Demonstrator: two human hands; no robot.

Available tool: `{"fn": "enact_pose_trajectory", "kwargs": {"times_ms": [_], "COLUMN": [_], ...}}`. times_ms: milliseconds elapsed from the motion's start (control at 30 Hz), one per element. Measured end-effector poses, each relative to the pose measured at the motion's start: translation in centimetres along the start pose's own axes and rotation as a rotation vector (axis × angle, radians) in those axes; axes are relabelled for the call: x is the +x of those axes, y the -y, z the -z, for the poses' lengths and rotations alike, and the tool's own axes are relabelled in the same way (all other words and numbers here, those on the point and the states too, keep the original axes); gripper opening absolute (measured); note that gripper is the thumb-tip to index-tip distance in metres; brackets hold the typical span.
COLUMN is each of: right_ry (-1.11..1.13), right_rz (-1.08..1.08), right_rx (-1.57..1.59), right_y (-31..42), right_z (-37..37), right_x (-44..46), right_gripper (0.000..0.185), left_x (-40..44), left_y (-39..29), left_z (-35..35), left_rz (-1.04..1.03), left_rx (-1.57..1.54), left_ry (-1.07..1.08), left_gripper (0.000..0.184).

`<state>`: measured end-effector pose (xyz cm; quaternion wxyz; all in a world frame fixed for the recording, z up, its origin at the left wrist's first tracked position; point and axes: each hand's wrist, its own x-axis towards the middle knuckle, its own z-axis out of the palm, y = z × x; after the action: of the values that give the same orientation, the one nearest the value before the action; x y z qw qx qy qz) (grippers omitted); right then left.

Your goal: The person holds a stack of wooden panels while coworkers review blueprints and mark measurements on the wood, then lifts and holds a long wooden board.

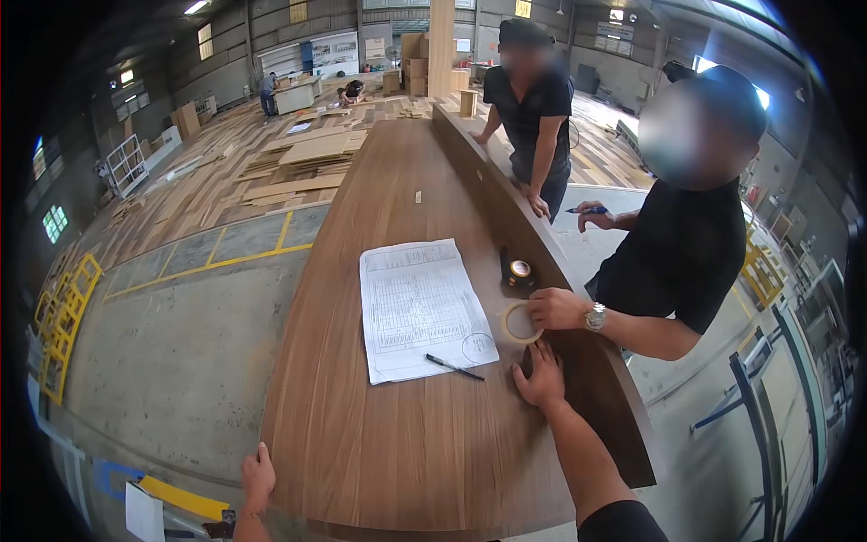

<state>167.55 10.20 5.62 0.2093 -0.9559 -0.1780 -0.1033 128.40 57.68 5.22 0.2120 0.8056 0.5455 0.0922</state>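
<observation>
Okay, left hand [258,471] at the left edge of the long brown wood-grain panel [406,470], near its close end; fingers point up along the edge, can't tell if spread or pressed together. Right hand [542,375] palm down on the same panel, fingers slightly spread, beside the raised brown side board [591,397]. Round tan tape roll [507,327] on panel, just past the right fingertips; a co-worker's hand [557,309] with silver watch has its fingers on it. Black tape measure with round label [518,273] beyond the roll. White printed sheet [415,307] mid-panel, slim black pen [455,366] across its lower edge. Same co-worker's other hand [598,215] holds a blue pen [587,210].
</observation>
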Motion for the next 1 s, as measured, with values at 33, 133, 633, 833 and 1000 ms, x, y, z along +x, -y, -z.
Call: {"fn": "enact_pose_trajectory", "kwargs": {"times_ms": [33, 133, 633, 833, 1000], "right_ry": [-0.006, 0.009, 0.098, 0.158, 0.096], "right_rz": [-0.003, -0.012, -0.008, 0.027, -0.011], "right_rx": [0.001, 0.013, 0.037, 0.041, 0.020], "right_y": [0.1, 0.1, -0.6, -2.4, 0.2], "right_z": [0.1, 0.1, -0.3, -2.9, 0.7], "right_x": [0.0, -0.1, -0.5, 0.5, 0.3], "right_gripper": [0.072, 0.073, 0.070, 0.065, 0.066], "left_x": [0.2, 0.2, 0.5, 0.1, 0.6], "left_y": [0.1, 0.4, 0.4, 0.4, 0.8], "left_z": [-0.1, -0.2, -0.5, 0.0, -0.7], "left_rz": [-0.004, -0.001, -0.024, -0.015, -0.039], "left_rx": [0.007, 0.017, 0.017, 0.005, -0.026], "left_ry": [0.010, 0.024, 0.014, 0.026, 0.003], "left_gripper": [0.067, 0.067, 0.068, 0.066, 0.064]}}
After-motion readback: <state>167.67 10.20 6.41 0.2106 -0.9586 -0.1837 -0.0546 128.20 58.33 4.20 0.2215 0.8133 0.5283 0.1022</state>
